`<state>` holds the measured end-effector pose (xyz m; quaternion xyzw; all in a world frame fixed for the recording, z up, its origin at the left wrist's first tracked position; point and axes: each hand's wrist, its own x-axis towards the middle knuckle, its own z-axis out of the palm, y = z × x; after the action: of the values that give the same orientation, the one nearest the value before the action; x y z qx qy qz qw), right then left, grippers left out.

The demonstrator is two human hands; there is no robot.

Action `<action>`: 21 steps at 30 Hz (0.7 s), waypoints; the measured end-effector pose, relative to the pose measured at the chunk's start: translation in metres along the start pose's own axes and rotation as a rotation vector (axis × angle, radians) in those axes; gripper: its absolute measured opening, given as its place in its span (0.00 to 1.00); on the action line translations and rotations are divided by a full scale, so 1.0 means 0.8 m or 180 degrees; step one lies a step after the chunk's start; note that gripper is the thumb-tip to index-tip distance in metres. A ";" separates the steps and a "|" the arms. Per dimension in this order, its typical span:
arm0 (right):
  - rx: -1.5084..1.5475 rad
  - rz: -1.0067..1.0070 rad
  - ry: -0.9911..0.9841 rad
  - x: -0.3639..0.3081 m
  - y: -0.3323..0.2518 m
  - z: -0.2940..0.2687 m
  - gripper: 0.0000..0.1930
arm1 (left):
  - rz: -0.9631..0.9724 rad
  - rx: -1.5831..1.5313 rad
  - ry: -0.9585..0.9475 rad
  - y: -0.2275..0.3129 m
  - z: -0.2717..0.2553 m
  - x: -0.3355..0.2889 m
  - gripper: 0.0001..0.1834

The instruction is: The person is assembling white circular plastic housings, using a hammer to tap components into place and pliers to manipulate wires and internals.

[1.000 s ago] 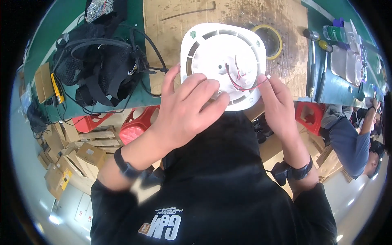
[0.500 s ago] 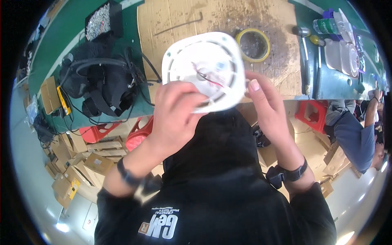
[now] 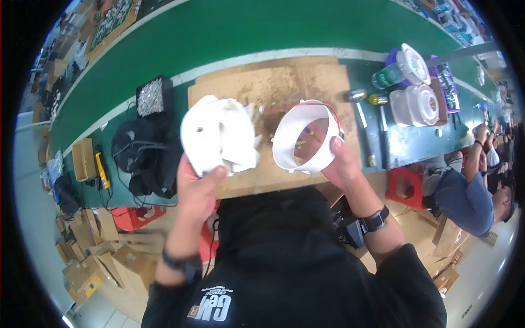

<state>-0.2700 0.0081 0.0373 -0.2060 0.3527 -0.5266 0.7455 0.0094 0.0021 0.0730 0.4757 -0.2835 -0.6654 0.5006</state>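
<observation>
My left hand [image 3: 198, 190] grips the lower edge of a white plastic housing part [image 3: 205, 136], its thumb on top; fin-like pieces jut from the part's right side. In my right hand [image 3: 345, 163] is a white plastic ring [image 3: 289, 131], wide and open through the middle, tilted, with the thumb pressed on its right rim. A red wire [image 3: 328, 107] runs over the ring's top edge down to a small piece near that thumb. The two parts are apart, both above a stained cardboard sheet [image 3: 295, 76]. Yellow bits show through the ring; what they belong to is unclear.
Left on the green table are a black bag [image 3: 145, 145], a black box of small metal parts [image 3: 155, 97] and a yellow tool [image 3: 102, 172]. Two long-shafted tools [image 3: 365, 128], plastic tubs [image 3: 415, 106] and a bottle [image 3: 387, 76] lie right. A co-worker's sleeve [image 3: 462, 188] is beyond.
The single white unit that both hands were around is now two separate parts, one in each hand, held apart left and right. The view has shifted, showing more of the far table.
</observation>
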 end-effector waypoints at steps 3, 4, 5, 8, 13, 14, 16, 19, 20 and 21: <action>0.0443 -0.0020 -0.0110 0.010 -0.040 -0.026 0.46 | 0.0141 -0.0168 -0.0087 0.012 0.008 0.007 0.33; 0.0698 0.0017 -0.0063 0.019 -0.049 -0.041 0.43 | 0.0130 -0.0341 -0.0103 0.015 0.014 0.008 0.34; 0.0667 -0.0002 -0.0124 0.028 -0.068 -0.046 0.43 | 0.0127 -0.0510 -0.0104 0.020 0.019 0.008 0.34; 0.1401 0.0499 -0.0269 0.067 -0.112 -0.058 0.35 | 0.0229 -0.0616 -0.0018 0.013 0.022 0.007 0.36; -0.0378 0.0419 0.0160 0.232 -0.163 -0.127 0.29 | 0.0287 -0.0623 0.0345 -0.001 0.044 0.003 0.36; -0.0912 0.0313 0.0481 0.257 -0.182 -0.126 0.38 | 0.0292 -0.0588 0.0438 -0.004 0.046 -0.001 0.37; -0.2253 -0.1121 0.1435 0.339 -0.200 -0.176 0.50 | 0.0308 -0.0516 0.0403 -0.002 0.058 -0.002 0.38; -0.5427 -0.1918 0.2105 0.383 -0.206 -0.210 0.55 | 0.0323 -0.0416 0.0481 -0.003 0.068 -0.009 0.40; -0.5984 -0.1611 0.1887 0.379 -0.204 -0.211 0.54 | 0.0315 -0.0377 0.0490 -0.003 0.071 -0.012 0.41; -0.6706 -0.1040 0.1729 0.374 -0.202 -0.213 0.52 | 0.0335 -0.0374 0.0535 -0.002 0.075 -0.016 0.41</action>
<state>-0.4415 -0.3176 -0.0589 -0.6605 0.7462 -0.0818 0.0150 -0.0452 0.0085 0.0993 0.4842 -0.2256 -0.6114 0.5838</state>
